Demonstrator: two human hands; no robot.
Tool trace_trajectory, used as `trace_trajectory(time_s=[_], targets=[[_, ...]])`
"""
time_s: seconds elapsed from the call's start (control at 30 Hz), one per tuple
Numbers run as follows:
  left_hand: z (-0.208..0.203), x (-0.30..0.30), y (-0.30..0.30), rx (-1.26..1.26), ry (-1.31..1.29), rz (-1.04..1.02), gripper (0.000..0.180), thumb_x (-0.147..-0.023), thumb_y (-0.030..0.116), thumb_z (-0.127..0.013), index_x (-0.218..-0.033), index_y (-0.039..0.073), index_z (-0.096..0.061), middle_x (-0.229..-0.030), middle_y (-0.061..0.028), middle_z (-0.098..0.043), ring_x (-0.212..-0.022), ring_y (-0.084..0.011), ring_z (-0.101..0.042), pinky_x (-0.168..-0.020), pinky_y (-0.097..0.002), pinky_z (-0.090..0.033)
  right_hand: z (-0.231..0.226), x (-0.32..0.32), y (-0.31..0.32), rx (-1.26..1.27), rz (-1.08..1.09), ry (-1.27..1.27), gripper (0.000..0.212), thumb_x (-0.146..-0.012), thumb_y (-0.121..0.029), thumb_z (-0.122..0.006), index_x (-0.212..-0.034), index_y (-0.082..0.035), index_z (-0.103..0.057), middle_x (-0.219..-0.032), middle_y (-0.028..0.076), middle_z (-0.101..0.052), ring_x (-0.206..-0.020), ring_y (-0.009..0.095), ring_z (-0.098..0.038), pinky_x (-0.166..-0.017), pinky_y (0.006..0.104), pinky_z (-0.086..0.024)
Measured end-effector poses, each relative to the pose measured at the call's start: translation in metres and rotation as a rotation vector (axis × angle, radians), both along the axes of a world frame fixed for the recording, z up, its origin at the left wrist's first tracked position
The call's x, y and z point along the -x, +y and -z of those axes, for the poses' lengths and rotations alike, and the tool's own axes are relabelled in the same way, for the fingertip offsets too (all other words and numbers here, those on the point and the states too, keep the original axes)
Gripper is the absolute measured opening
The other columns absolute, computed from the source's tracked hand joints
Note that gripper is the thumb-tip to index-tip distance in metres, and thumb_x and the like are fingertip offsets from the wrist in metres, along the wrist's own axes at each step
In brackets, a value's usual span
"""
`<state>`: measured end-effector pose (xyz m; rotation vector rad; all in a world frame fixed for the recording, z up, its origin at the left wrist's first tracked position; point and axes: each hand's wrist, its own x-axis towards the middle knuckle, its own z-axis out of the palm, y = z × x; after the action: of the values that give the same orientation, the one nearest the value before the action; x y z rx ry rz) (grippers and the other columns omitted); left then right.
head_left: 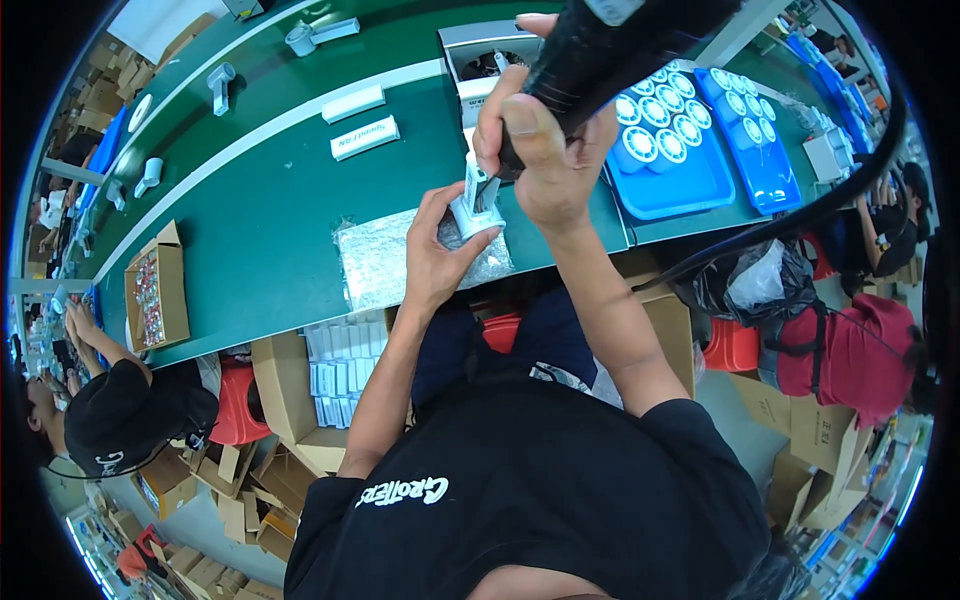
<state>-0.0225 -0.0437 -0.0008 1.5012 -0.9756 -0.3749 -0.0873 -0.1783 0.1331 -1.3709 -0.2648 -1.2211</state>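
Observation:
My right hand [558,165] is wrapped round a black electric screwdriver [625,60], which slants down toward the left. Its tip end meets a small white plastic housing [478,215] with a round base, though the exact point of contact is hard to make out. Fingers and thumb of my left hand [436,252] grip that housing from the left side. Beneath it lies a sheet of bubble wrap [375,262] on the green bench top [270,225].
Right of my hands, a blue tray [672,200] and a second blue tray [775,192] hold several round white parts. Behind stands a metal-cased machine [480,45]. White boxes [365,138] lie farther back; a carton [172,300] of small parts sits left. A black cable [770,225] hangs right.

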Motion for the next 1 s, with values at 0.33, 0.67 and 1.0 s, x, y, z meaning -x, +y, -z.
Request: trace_trajectory(time_s=[0.33,0.67,1.0], targets=[[-0.015,-0.005,0.01,-0.049,0.141,-0.017,0.061,-0.076,0.009,-0.089,-0.13,-0.002,-0.062,-0.119,-0.0123,-0.065,-0.109,-0.0237,-0.064,-0.098,-0.0336,-0.05,-0.026,0.042,-0.001,-0.215,-0.093,-0.125,0.087,-0.099,-0.042,-0.07,-0.158,0.001,-0.021,-0.067,0.007,-0.054,-0.049,0.012,-0.049,-0.046,0.0269,-0.045],[-0.048,-0.214,0.049,0.059,0.259,-0.199,0.042,-0.093,0.013,-0.077,-0.127,-0.003,-0.061,-0.117,-0.0103,-0.071,-0.106,-0.0154,-0.068,-0.093,-0.0304,-0.053,0.101,0.096,-0.01,-0.238,0.205,0.654,0.018,-0.104,-0.011,-0.058,-0.109,0.006,-0.06,-0.075,0.005,-0.053,-0.06,0.01,-0.05,-0.055,0.0272,-0.044],[-0.001,-0.425,0.006,0.052,0.23,-0.313,0.057,-0.09,0.019,-0.082,-0.136,-0.002,-0.056,-0.111,-0.009,-0.071,-0.102,-0.0162,-0.067,-0.089,-0.0319,-0.052,0.167,0.098,0.005,-0.349,0.516,0.607,0.027,-0.111,-0.015,-0.046,-0.096,0.005,-0.058,-0.07,0.003,-0.048,-0.06,0.008,-0.044,-0.054,0.0264,-0.041]])
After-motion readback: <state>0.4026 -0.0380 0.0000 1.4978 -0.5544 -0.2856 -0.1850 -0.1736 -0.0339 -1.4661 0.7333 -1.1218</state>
